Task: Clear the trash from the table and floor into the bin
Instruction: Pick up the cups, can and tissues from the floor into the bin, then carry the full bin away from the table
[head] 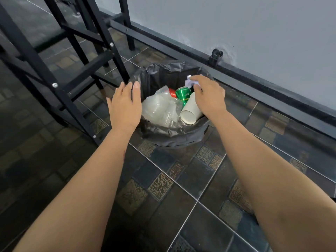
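Observation:
A round bin lined with a black bag stands on the tiled floor by the wall. Inside lie a white paper cup, a green can, a red can and crumpled clear plastic. My right hand hovers over the bin's right side, fingers closed on a crumpled white paper ball. At the bin's left rim my left hand is held flat, fingers spread, holding nothing.
Black metal table legs and crossbars stand just left of and behind the bin. A black rail runs along the foot of the grey wall behind it. Dark patterned floor tiles spread out below my arms.

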`<action>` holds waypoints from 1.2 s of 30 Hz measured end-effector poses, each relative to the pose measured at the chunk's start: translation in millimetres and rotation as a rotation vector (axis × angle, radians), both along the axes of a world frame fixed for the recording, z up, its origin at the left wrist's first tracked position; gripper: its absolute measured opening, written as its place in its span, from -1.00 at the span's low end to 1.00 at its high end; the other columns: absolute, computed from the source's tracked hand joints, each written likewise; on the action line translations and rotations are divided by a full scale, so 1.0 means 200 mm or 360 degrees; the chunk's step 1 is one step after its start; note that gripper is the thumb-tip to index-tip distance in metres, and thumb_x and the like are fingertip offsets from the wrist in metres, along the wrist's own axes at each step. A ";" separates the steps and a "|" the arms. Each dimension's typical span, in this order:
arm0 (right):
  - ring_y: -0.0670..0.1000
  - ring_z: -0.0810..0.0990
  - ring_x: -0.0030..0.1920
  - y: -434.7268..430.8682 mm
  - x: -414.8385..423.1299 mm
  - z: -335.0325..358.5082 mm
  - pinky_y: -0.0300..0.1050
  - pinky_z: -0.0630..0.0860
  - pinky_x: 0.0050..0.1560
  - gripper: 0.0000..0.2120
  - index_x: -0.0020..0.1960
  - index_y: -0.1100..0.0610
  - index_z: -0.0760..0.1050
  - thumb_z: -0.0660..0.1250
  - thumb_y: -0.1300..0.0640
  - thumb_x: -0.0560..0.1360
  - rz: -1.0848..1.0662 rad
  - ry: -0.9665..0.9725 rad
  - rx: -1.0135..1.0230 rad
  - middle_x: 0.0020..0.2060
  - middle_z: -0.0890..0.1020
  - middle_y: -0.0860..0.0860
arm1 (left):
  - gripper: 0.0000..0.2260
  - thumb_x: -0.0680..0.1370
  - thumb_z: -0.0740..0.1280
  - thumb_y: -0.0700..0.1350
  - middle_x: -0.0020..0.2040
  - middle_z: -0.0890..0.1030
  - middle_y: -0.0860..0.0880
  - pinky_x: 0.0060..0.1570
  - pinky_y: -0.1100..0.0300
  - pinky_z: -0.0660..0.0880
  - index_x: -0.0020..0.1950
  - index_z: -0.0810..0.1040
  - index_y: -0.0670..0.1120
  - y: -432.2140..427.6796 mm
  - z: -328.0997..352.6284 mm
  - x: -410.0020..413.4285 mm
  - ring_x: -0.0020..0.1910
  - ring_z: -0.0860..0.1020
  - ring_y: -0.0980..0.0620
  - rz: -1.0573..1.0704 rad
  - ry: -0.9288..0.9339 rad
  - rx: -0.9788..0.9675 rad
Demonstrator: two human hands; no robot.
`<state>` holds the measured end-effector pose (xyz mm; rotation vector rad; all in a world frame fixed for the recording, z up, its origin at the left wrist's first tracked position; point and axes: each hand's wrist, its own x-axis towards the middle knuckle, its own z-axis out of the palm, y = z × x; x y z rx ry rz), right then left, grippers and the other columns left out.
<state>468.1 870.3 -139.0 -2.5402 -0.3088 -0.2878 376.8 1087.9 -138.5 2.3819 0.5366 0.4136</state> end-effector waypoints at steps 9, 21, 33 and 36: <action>0.05 0.19 0.53 -0.15 0.01 -0.10 0.06 0.20 0.43 -0.58 0.50 -0.13 0.27 0.09 0.01 0.65 -0.0339 0.0352 0.0310 0.54 0.25 0.02 | -0.61 0.67 0.05 0.07 0.56 0.23 0.04 0.48 0.10 0.07 0.48 0.38 0.07 0.05 -0.05 0.06 0.56 0.09 0.07 0.0051 0.0038 -0.0742; -0.11 0.31 0.40 -0.11 0.01 -0.12 -0.25 0.23 0.30 -0.47 0.54 -0.18 0.20 0.04 0.24 0.65 -0.0405 0.0766 0.1266 0.52 0.27 -0.12 | -0.68 0.65 0.25 -0.02 0.42 0.43 0.17 0.28 0.36 0.29 0.41 0.49 0.08 0.02 -0.10 0.13 0.37 0.36 0.25 0.0102 -0.0153 -0.1332; -0.16 0.25 0.46 -0.17 -0.48 0.75 -0.20 0.17 0.42 -0.55 0.49 -0.21 0.29 0.07 0.16 0.68 -0.0734 0.0949 0.1479 0.51 0.27 -0.18 | -0.61 0.65 0.22 -0.16 0.49 0.33 0.12 0.33 0.26 0.21 0.44 0.43 0.15 -0.10 0.68 -0.27 0.43 0.27 0.20 0.0161 0.0087 -0.1404; -0.25 0.25 0.38 -0.20 -0.63 1.15 -0.26 0.15 0.41 -0.56 0.50 -0.17 0.29 0.07 0.16 0.69 -0.0755 0.0967 0.1463 0.50 0.28 -0.19 | -0.60 0.64 0.24 -0.18 0.47 0.35 0.13 0.39 0.20 0.23 0.41 0.46 0.19 -0.14 1.07 -0.40 0.45 0.28 0.17 0.0210 0.0148 -0.1393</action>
